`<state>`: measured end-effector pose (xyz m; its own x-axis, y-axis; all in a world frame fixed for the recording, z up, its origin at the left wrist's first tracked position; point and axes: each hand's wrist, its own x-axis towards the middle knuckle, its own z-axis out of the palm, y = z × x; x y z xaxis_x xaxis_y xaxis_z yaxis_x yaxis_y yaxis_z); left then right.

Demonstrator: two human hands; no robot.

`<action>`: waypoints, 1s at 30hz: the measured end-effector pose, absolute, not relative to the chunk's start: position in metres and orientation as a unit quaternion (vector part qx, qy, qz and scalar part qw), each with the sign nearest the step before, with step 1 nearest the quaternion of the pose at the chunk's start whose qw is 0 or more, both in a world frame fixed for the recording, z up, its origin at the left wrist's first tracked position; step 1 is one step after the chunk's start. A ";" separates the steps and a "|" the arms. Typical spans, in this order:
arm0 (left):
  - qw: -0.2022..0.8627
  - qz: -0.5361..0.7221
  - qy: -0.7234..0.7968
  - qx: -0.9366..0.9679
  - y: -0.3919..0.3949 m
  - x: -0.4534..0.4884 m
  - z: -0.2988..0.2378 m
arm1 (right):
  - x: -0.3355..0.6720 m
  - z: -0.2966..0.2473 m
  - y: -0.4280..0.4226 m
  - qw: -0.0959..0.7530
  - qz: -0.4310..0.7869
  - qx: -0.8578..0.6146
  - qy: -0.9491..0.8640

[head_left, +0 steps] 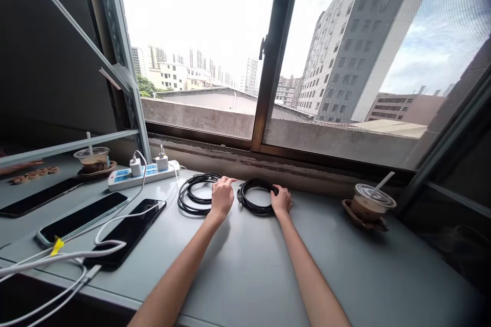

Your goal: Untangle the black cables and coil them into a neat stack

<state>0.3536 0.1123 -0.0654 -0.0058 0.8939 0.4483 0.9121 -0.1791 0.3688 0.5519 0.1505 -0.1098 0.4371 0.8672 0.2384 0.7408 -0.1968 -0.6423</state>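
Note:
Two coils of black cable lie side by side on the grey tabletop [245,271], below the window. My right hand [283,199] grips the right side of the right coil [258,210], thumb on top and fingers curled over its outer edge. A small connector [240,199] shows at that coil's left side. Over the right edge of the left coil [192,210] is my left hand [222,196], its index finger stretched out to the right towards the other coil. The hand hides part of the left coil; whether it touches the cable I cannot tell.
At the left lie black-screened phones [82,218], white charging cables [111,250] and a power strip [115,180] with plugged-in chargers. Iced drinks stand on coasters, one cup [92,161] at left, another cup [372,204] at right. A metal shelf frame [136,97] rises beside the window.

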 end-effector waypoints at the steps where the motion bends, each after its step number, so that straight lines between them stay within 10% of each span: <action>1: 0.007 -0.303 -0.660 -0.687 0.112 0.343 -0.065 | 0.554 -0.111 0.151 0.364 0.095 -0.768 -0.518; 30: -0.019 -0.247 -0.684 -0.686 0.101 0.327 -0.084 | 0.595 -0.121 0.149 0.656 0.317 -0.615 -0.301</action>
<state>0.3275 0.1013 -0.0844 -0.0594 0.9478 0.3132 0.9290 -0.0623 0.3647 0.5952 0.1486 -0.1208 0.6181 0.7861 0.0058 -0.0447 0.0425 -0.9981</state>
